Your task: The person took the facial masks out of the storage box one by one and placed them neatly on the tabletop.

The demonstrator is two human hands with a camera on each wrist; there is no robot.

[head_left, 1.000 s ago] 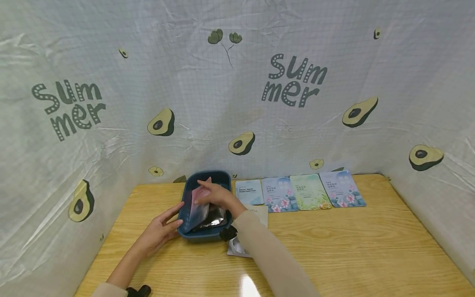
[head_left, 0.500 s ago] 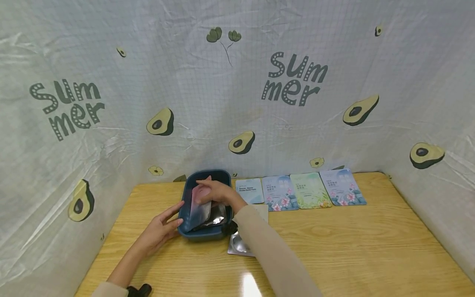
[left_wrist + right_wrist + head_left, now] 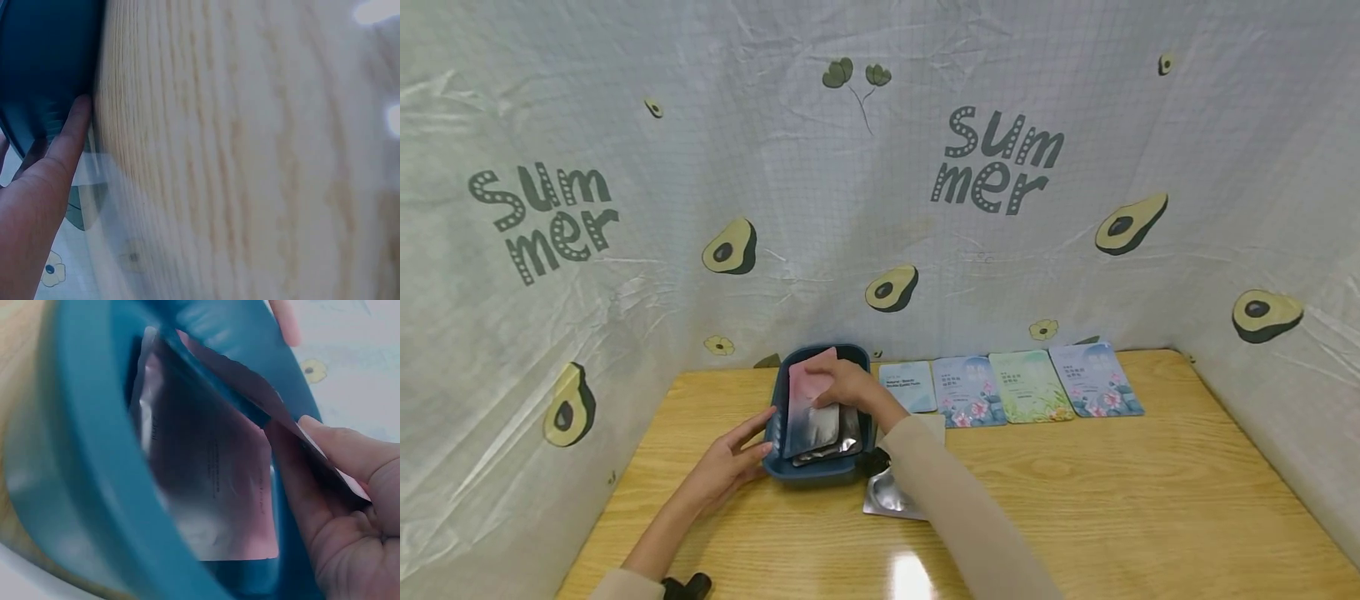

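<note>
A dark blue plastic bin [image 3: 815, 473] stands on the table near the back wall. My right hand [image 3: 848, 385] reaches into it and pinches a flat pink-to-blue sachet [image 3: 808, 417] between thumb and fingers. Beneath that sachet, a second sachet with a silvery, shiny face [image 3: 852, 435] lies in the bin; in the right wrist view this other sachet [image 3: 209, 475] shows pink and grey. My left hand [image 3: 724, 468] touches the bin's left side with fingers and thumb spread. The left wrist view shows one extended finger [image 3: 70, 134] lying along the bin's outside.
Right of the bin, a row of flat sachets lies along the wall: pale blue [image 3: 907, 387], blue floral [image 3: 968, 392], green [image 3: 1030, 387] and lilac [image 3: 1096, 379]. Another sachet with a silvery end [image 3: 889, 493] lies partly under my right forearm. A printed cloth [image 3: 970, 275] hangs behind.
The pink sachet in my right hand has turned from edge-up and tilted to flatter, its printed face more toward the head camera. My left hand stays at the bin.
</note>
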